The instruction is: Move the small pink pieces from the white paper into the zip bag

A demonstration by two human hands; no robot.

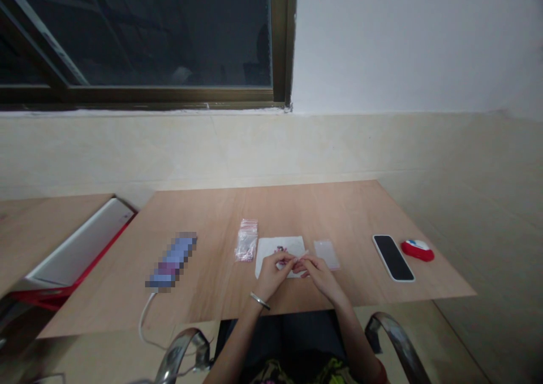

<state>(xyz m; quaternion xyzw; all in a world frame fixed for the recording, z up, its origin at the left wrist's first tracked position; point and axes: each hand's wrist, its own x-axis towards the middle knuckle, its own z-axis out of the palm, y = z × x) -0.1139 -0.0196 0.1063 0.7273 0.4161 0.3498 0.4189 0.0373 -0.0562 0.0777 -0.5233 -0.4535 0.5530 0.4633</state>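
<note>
My left hand (274, 274) and my right hand (319, 276) meet in front of me over a white paper sheet (267, 254). Between their fingertips is a thin pale strip (302, 255), pinched by my left hand; my right fingers touch or nearly touch it. A small pink item (280, 250) lies on the sheet, partly hidden by my left fingers. Left of the sheet lies a clear zip bag of pink pieces (246, 240). A clear film piece (326, 254) lies just beyond my right hand. A metal bangle (259, 301) circles my left wrist.
The light wood table (288, 206) also holds a black smartphone (393, 258), a red and white computer mouse (418, 250), and a pixelated object (172, 261) with a white cable (144, 319). Metal chair arms (182, 356) flank me. A white and red box (80, 242) stands left.
</note>
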